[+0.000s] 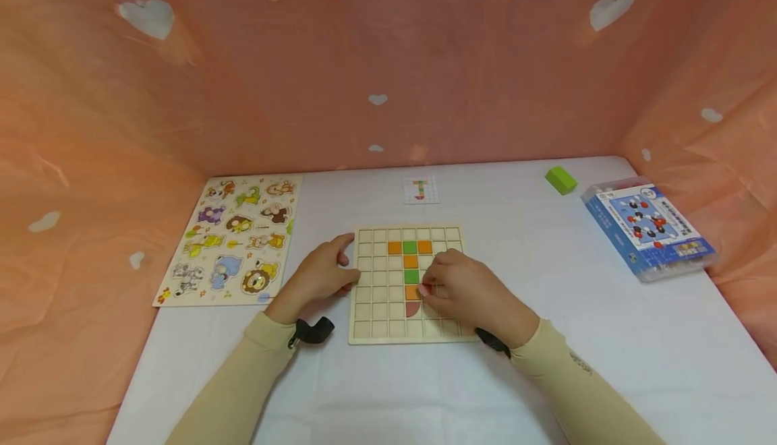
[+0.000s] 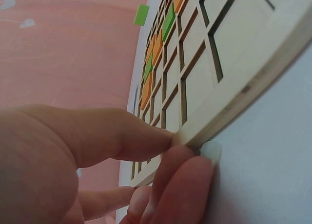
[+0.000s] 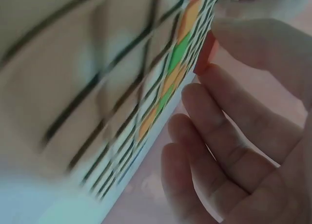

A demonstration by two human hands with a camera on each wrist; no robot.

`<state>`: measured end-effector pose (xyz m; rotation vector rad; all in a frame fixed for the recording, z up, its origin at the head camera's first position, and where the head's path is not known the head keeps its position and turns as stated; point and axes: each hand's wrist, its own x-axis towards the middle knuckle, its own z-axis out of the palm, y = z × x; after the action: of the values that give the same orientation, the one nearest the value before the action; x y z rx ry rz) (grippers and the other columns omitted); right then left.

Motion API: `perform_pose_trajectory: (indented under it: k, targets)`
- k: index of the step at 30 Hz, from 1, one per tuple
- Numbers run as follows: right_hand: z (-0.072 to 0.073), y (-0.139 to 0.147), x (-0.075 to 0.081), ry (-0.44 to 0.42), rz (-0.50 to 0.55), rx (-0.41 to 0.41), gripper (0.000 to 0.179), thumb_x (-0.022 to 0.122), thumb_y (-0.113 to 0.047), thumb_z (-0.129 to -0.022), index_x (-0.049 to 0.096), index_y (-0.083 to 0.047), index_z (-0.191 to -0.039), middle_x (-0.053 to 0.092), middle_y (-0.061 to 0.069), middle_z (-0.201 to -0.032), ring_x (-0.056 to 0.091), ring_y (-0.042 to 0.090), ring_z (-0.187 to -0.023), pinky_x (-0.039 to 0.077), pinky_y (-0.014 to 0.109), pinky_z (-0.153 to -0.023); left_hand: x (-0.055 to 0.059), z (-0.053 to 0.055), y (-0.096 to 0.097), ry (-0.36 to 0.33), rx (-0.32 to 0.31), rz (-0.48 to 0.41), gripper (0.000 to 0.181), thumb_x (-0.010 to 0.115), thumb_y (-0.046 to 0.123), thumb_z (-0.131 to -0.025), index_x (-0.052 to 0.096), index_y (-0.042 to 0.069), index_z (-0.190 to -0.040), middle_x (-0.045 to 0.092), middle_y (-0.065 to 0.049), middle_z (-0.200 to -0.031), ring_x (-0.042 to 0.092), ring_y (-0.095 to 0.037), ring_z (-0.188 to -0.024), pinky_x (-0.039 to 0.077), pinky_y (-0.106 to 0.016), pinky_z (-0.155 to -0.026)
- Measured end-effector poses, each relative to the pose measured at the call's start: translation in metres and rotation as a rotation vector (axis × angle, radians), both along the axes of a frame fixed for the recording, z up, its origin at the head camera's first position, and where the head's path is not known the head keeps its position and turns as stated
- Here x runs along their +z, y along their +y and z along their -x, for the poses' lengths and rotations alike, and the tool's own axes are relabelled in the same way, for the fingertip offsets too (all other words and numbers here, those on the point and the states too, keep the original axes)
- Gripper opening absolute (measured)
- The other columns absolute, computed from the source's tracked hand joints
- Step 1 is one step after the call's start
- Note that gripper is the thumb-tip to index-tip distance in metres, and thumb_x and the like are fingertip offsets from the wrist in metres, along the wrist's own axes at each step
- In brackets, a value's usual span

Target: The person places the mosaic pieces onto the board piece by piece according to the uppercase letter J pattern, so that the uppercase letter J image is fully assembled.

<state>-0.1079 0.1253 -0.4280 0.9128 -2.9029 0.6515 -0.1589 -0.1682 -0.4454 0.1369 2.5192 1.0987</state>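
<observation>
A wooden grid board [image 1: 379, 330] lies at the middle of the table. Orange tiles [image 1: 395, 248], green tiles [image 1: 411, 276] and a pinkish-red quarter-round piece [image 1: 413, 309] sit in its cells, roughly in a T. My left hand [image 1: 320, 271] grips the board's left edge, thumb [image 2: 141, 139] against the rim and other fingers curled beside it. Between thumb and forefinger, my right hand [image 1: 464, 290] pinches a small red piece [image 3: 206, 53] above the board, right of the column. That hand hides some right-hand cells. The held piece's full shape cannot be made out.
Behind the board lies a small pattern card [image 1: 421, 190]. An animal puzzle board [image 1: 233, 239] is at the left. A green block [image 1: 561, 180] and a blue-and-white boxed set [image 1: 649, 229] lie at the right. Pink curtain [image 1: 388, 61] encloses the back and sides.
</observation>
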Motion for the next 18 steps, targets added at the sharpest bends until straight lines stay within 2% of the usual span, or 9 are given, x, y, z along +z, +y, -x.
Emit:
perform_pose_trajectory:
  k: [7, 18]
  targets:
    - [-0.007, -0.033, -0.005, -0.012, 0.002, 0.107, 0.014, 0.080, -0.024, -0.096, 0.078, -0.018, -0.084, 0.059, -0.008, -0.082, 0.052, 0.009, -0.083, 0.047, 0.021, -0.067, 0.001, -0.001, 0.000, -0.001, 0.003, -0.008, 0.084, 0.075, 0.011, -0.091, 0.038, 0.006, -0.167, 0.061, -0.015, -0.111, 0.071, -0.014, -0.068, 0.058, -0.027, -0.063]
    - [-0.009, -0.041, -0.009, 0.002, -0.001, 0.125, 0.013, 0.079, -0.023, -0.096, 0.077, -0.019, -0.084, 0.059, -0.006, -0.081, 0.051, 0.009, -0.084, 0.044, 0.021, -0.068, -0.001, -0.001, 0.000, -0.008, 0.017, -0.023, 0.085, 0.075, 0.010, -0.090, 0.038, 0.007, -0.167, 0.061, -0.015, -0.111, 0.071, -0.015, -0.069, 0.060, -0.028, -0.063]
